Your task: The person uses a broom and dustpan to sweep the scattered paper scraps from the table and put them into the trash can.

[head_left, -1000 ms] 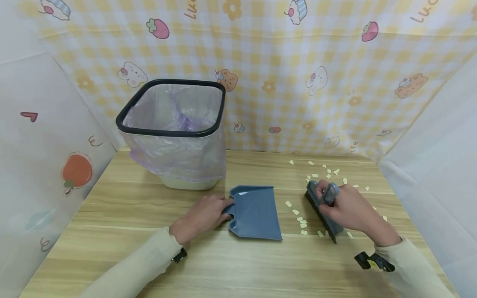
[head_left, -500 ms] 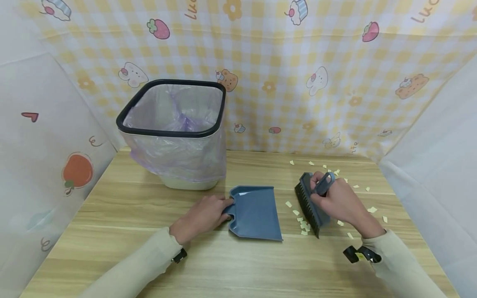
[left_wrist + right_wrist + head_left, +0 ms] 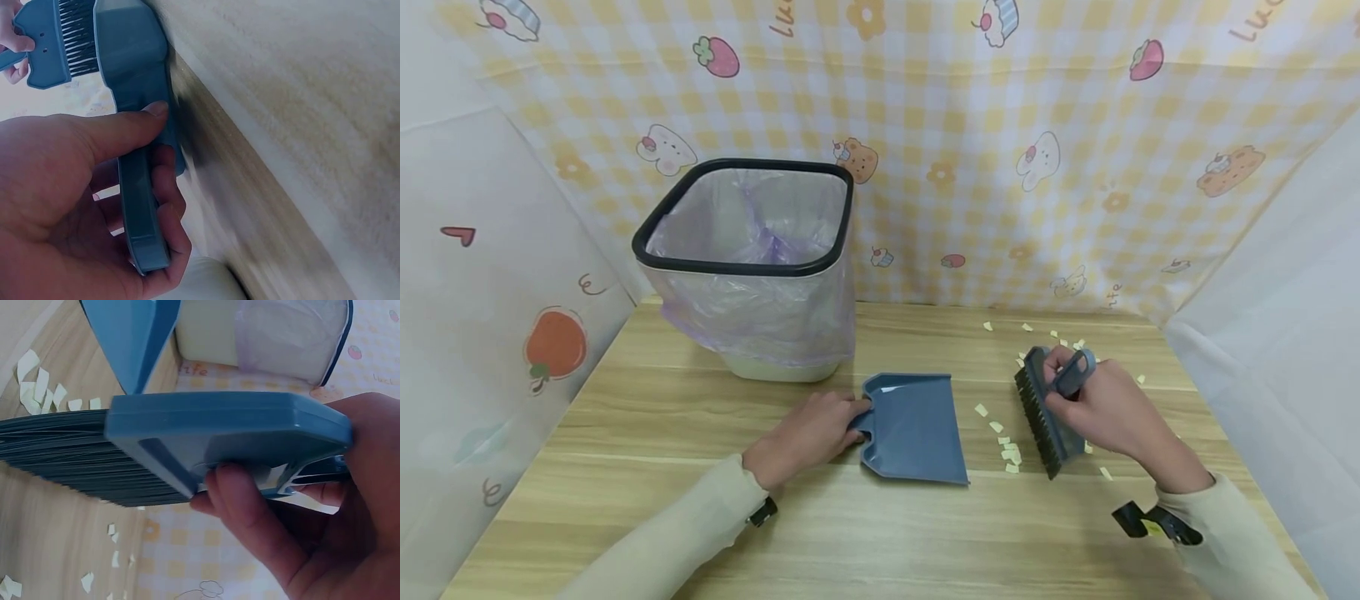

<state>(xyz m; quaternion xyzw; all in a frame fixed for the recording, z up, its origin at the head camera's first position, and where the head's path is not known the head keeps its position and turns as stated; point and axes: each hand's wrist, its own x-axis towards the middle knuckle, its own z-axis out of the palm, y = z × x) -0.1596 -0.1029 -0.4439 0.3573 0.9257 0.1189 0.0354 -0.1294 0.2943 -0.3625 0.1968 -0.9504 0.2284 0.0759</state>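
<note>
A blue-grey dustpan [image 3: 916,429] lies on the wooden table, its wide edge facing right. My left hand [image 3: 811,435] grips its short handle; in the left wrist view the thumb lies along the handle [image 3: 142,212] and the fingers curl beneath. To the right, my right hand [image 3: 1108,408] holds a matching hand brush [image 3: 1054,417] by its handle, dark bristles [image 3: 81,456] turned toward the dustpan. Between pan and brush lies a small cluster of pale paper scraps [image 3: 1011,454]. More scraps [image 3: 87,581] are scattered behind and around the brush, some hidden by the hand.
A bin [image 3: 782,369] with a black rim and a clear purplish liner stands at the back left, behind the dustpan. A yellow checked cloth [image 3: 925,208] hangs along the table's back edge, with white cloth at both sides.
The brush in my right hand moved left toward the scraps, then back right. A few scraps by the cluster shifted slightly. My left hand and the dustpan stayed in place.
</note>
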